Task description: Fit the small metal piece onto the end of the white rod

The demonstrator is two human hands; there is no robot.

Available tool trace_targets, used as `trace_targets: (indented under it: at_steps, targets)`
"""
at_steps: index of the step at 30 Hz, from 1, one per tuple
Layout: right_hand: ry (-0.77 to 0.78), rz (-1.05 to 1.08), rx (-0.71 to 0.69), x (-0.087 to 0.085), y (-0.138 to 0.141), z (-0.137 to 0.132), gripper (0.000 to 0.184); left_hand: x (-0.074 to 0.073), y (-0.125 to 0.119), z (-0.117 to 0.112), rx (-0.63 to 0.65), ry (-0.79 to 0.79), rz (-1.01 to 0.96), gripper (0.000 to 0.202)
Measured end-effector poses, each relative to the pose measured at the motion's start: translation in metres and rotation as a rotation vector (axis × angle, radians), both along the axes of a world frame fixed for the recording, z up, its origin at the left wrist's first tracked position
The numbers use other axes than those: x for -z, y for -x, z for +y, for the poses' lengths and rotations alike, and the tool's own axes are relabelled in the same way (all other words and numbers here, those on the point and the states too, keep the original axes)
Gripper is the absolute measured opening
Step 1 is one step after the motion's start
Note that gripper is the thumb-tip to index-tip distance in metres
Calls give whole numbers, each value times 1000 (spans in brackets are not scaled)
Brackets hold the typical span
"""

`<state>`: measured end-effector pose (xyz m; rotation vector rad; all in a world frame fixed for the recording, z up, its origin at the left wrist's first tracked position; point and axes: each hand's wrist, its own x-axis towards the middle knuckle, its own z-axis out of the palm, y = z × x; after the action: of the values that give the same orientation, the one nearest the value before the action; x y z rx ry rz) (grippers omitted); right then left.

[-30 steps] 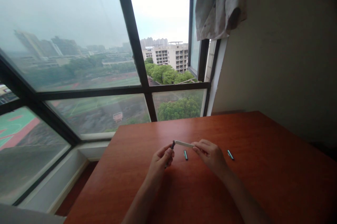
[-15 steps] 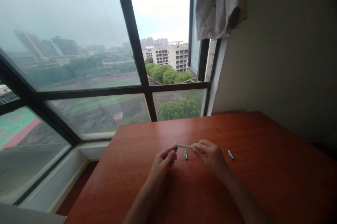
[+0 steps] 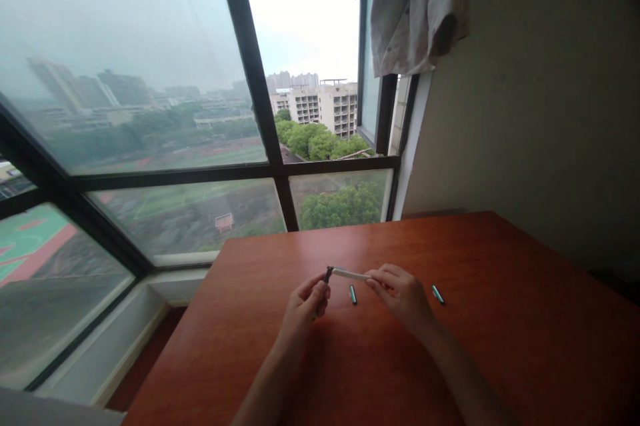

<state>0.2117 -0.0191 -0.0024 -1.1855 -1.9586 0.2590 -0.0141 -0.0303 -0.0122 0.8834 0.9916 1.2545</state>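
Observation:
My left hand is closed around a small dark piece, whose narrow top sticks up past the thumb. A slim white stick is pinched by its right end in the fingers of my right hand. The stick's left end lies right by the dark piece; whether they touch I cannot tell. Below the stick, between my hands, a small teal and dark cylinder rests on the table. A second, similar cylinder lies to the right of my right hand. Both look like small batteries.
The reddish-brown wooden table reaches to the window frame. One window sash stands open, with a pale curtain hanging over it. A plain wall rises along the right side.
My left hand has moved slightly left and down, and more of the dark piece shows above its fingers. The white stick's left end has risen a little. Both cylinders lie unmoved.

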Motion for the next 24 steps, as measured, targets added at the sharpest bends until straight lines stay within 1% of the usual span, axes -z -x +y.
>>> trace_targets:
  at_steps: [5,8,13,17,24]
  targets:
    - [-8,-25,-17,-2,3,-2,27,-1,-2,0,37,-52,79,52]
    - [-23,-28,-25,-1,5,-2,28,-1,-3,-1,54,-62,93,52]
    - [-26,-14,14,1,4,-1,29,-2,0,0,1,-28,20,52]
    - [3,-21,25,0,2,-1,28,0,2,1,-3,-16,-23,50]
    - [35,31,-39,-2,5,-4,30,-2,1,0,15,-53,82,52]
